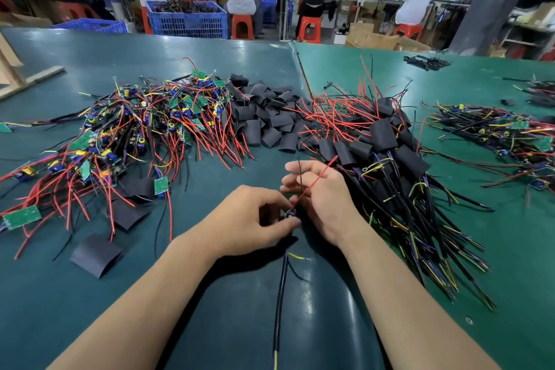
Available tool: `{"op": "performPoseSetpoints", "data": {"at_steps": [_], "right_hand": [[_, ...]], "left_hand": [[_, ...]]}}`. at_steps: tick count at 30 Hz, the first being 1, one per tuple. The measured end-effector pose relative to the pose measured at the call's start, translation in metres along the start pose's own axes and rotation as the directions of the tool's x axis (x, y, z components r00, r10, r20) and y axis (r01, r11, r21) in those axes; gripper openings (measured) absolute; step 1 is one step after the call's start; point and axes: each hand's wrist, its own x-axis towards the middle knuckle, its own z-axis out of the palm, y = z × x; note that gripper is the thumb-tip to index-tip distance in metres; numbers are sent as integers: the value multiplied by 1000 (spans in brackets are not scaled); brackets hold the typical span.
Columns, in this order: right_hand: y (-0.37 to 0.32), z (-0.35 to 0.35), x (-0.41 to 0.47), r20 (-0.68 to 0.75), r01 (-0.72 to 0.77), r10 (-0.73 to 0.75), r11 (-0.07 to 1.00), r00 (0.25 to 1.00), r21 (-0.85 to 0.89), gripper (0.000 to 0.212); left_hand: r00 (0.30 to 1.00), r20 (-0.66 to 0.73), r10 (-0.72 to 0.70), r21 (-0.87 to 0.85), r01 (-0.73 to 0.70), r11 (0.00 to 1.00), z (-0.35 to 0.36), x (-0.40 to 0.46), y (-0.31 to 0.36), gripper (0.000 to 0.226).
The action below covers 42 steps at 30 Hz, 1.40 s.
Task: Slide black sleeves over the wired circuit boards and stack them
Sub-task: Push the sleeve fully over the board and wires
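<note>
Near the table's front edge, at its middle: left hand pinching a small wired circuit board at thumb and fingertips. Right hand just beside, fingers curled round the board's red wire and black wire. Board between both hands, mostly hidden. Loose black sleeves heaped beyond; sleeved stack touching the right wrist.

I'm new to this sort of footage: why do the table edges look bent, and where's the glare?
Head view: the wide-angle lens bows the green table mat; overhead light glares off it near the dangling black cable; the background workers are blurred.
</note>
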Motion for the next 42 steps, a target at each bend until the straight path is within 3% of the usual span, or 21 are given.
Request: {"op": "performPoseSetpoints", "data": {"at_steps": [3, 5, 7, 9, 11, 15, 19, 22, 25, 28, 31, 35, 39, 42], "right_hand": [[1, 1, 1, 16, 14, -14, 1000, 1000, 1, 31], [-1, -2, 1, 59, 30, -31, 999, 998, 22, 31], [-2, -3, -2, 180, 54, -52, 999, 982, -7, 35], [0, -1, -6, 280, 108, -69, 986, 958, -128, 43], [2, 3, -8, 288, 174, -112, 964, 951, -200, 50], [2, 6, -10, 205, 224, -202, 970, 958, -90, 35], [4, 5, -12, 165, 305, -280, 940, 946, -153, 17], [3, 4, -7, -3, 335, -344, 916, 939, -222, 20], [-1, -2, -1, -231, 410, -443, 894, 866, -179, 15], [-1, -4, -1, -324, 441, -462, 886, 825, -140, 8], [2, -4, -2, -275, 478, -515, 857, 812, -194, 6], [3, -5, -2, -262, 519, -567, 822, 781, -234, 6], [2, -8, -3, -303, 504, -553, 833, 776, -229, 7], [1, -11, -3, -318, 496, -541, 841, 779, -217, 7]], "left_hand": [[997, -71, -24, -31, 21, 999, 2, 3, -2, 6], [980, -182, -86, -301, 28, 953, -1, 6, -1, 7], [936, -287, -202, -619, -20, 785, -8, 12, 0, 5], [905, -295, -307, -802, -59, 594, -13, 15, 0, 11], [883, -273, -383, -825, -10, 566, -10, 16, 0, 21], [861, -305, -407, -739, 55, 671, -2, 17, -1, 15], [859, -352, -371, -694, 26, 719, -3, 20, 0, 29], [848, -356, -392, -603, 112, 790, -3, 19, -2, 43], [818, -467, -335, -142, 305, 942, -7, 15, -18, 27], [867, -436, -242, 112, 319, 941, -6, 13, -21, 12], [899, -396, -189, 243, 301, 922, -9, 32, -21, 23], [899, -341, -274, 315, 384, 868, -29, 88, -23, 31], [852, -288, -436, 356, 518, 778, -28, 125, -32, 36], [840, -284, -462, 446, 542, 712, -19, 129, -40, 34]]}}
